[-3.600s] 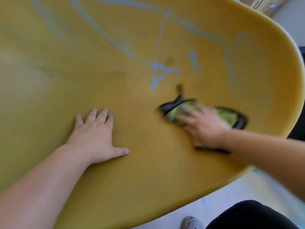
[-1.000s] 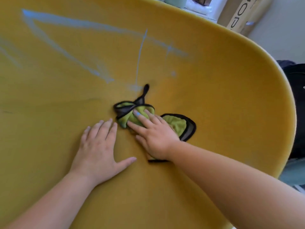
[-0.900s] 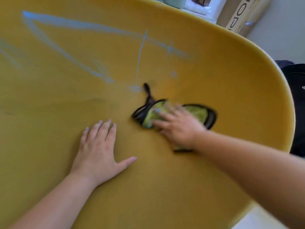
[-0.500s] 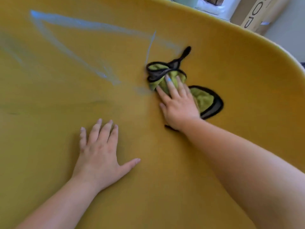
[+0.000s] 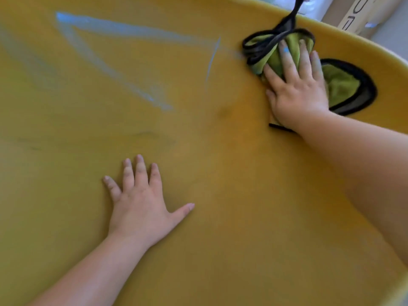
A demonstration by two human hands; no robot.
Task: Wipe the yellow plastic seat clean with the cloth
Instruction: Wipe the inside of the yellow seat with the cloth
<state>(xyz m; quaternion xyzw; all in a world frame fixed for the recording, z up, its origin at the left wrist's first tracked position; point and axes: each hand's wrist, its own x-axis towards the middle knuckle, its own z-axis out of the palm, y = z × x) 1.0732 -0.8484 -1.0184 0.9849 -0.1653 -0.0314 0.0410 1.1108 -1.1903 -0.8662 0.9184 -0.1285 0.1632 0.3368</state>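
right hand (image 5: 297, 89) flat, pressing cloth (image 5: 341, 85) at seat (image 5: 220, 217) rim, left hand (image 5: 141, 208) splayed empty; blue streaks (image 5: 114, 69) may smear

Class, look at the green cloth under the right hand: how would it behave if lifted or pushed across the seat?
The green cloth is bunched in folds under the right hand, so it would probably hang limp. Its black strap trails loose and would likely dangle. On the smooth seat it should slide easily.

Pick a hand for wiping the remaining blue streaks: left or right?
Right. The right hand presses the cloth beside the blue streaks; the left hand lies flat, empty, bracing the seat.
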